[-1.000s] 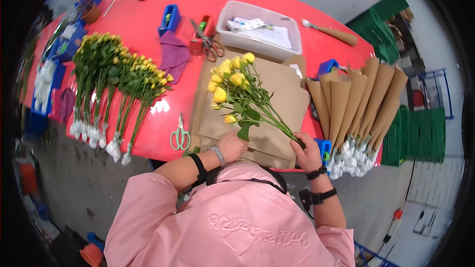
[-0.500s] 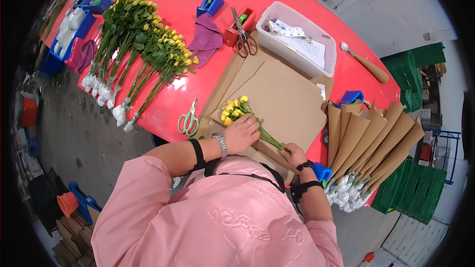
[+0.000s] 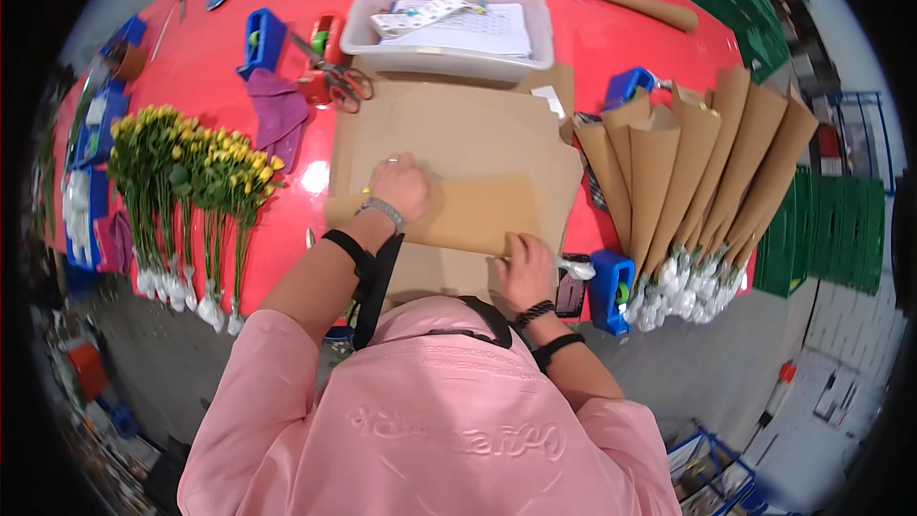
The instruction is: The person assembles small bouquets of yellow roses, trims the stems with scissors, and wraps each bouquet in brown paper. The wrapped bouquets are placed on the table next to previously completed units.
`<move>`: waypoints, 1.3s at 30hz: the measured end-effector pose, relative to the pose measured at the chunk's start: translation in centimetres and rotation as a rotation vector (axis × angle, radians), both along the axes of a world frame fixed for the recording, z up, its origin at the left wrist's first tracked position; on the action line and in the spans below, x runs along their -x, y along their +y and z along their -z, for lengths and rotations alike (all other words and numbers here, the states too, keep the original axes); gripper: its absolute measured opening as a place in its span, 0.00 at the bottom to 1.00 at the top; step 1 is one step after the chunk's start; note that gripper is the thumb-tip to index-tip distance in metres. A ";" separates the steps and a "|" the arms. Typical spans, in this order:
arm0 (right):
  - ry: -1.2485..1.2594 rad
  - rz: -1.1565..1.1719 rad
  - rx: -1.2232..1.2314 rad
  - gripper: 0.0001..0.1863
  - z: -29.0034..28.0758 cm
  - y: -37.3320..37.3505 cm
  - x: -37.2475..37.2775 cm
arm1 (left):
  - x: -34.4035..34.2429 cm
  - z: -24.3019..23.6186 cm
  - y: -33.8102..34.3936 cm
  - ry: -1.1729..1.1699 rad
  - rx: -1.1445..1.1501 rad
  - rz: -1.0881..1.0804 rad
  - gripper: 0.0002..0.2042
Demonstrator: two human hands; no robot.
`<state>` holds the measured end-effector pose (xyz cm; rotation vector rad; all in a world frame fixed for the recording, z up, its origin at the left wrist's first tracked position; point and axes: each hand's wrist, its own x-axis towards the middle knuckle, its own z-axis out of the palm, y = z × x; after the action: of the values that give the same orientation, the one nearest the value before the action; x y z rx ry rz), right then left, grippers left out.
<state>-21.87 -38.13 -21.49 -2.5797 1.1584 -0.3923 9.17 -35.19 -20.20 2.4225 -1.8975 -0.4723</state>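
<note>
My left hand [image 3: 405, 189], slightly blurred, is curled on a folded sheet of brown paper [image 3: 468, 210] lying on the stack of brown paper [image 3: 458, 124]. My right hand [image 3: 523, 269] grips the roll's right end, fingers over the paper, beside a white-wrapped stem end [image 3: 576, 268]. A speck of yellow shows by my left wrist; the rest of the flowers is hidden under the paper. Right of that, a blue tape dispenser [image 3: 608, 291] stands next to a dark flat object [image 3: 571, 298]. Finished-looking brown paper cones [image 3: 688, 172] with white-wrapped ends lie at the right.
Yellow rose bunches [image 3: 196, 162] lie left on the red table [image 3: 630, 57]. Behind are scissors [image 3: 349, 86], a purple cloth [image 3: 272, 124], another blue dispenser [image 3: 260, 43] and a white bin [image 3: 446, 53] holding papers. Green crates [image 3: 812, 229] stand beyond the right edge.
The yellow roses in my hands are now covered by folded brown paper. My left hand has moved up and left, my right hand left and down. The view has also shifted.
</note>
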 end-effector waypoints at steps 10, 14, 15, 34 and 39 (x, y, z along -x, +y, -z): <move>0.214 0.064 -0.189 0.36 0.9 -3.5 -3.5 | 6.8 -4.8 -2.6 0.059 -0.237 0.313 0.28; 0.426 -0.031 -0.533 0.34 -2.5 -5.5 -4.6 | 10.0 -0.7 0.5 -0.197 0.251 0.507 0.25; 0.470 -0.065 -0.626 0.33 -3.1 -5.4 -4.6 | 10.4 -0.1 1.2 -0.212 0.289 0.522 0.24; 0.301 -0.100 -0.666 0.24 -0.4 8.2 7.2 | 17.9 -4.8 5.1 0.172 -0.585 0.772 0.23; 0.297 0.028 -0.335 0.20 -3.1 10.7 9.9 | 20.0 -2.0 4.5 0.375 -0.847 0.777 0.23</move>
<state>-31.74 -27.45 -18.41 -2.3777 1.2330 0.1754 -10.78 -30.67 -18.15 1.4877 -2.7133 -1.9136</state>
